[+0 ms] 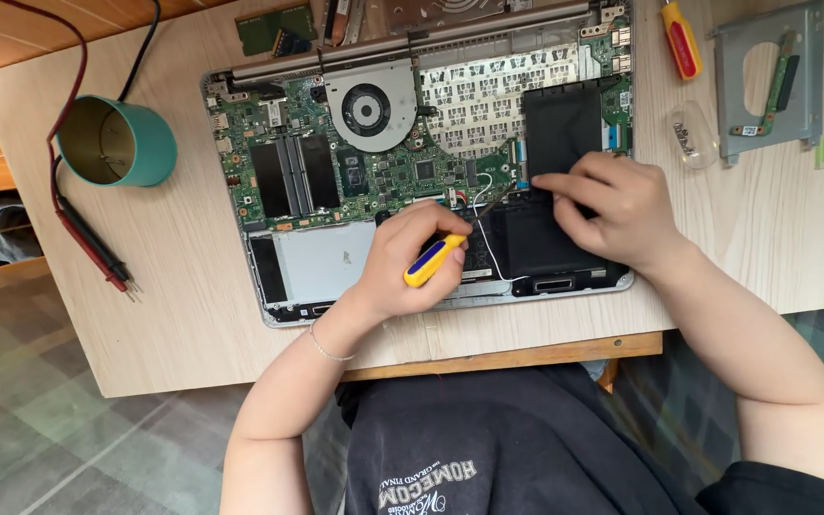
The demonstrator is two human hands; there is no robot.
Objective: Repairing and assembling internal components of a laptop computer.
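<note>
Opened laptop [336,257] lies on desk [183,315]. Left hand [402,262] grip pinches yellow screwdriver [434,260] over battery [536,238]; right hand [617,205] fingers press battery flat. Keep driver upright, seated, hold battery steady.

Bright, even daylight, no hard glare; the pale wooden tabletop [174,248] is well lit from edge to edge, with soft short shadows under the left hand [407,257] and right hand [612,205] and a darker band below the tabletop's near edge. Focus is sharp on the opened laptop [412,153], with slight sheen on its bare metal plate. Mild wide-angle bending shows at the tabletop's far corners; the floor at lower left is dimmer and softer.
</note>
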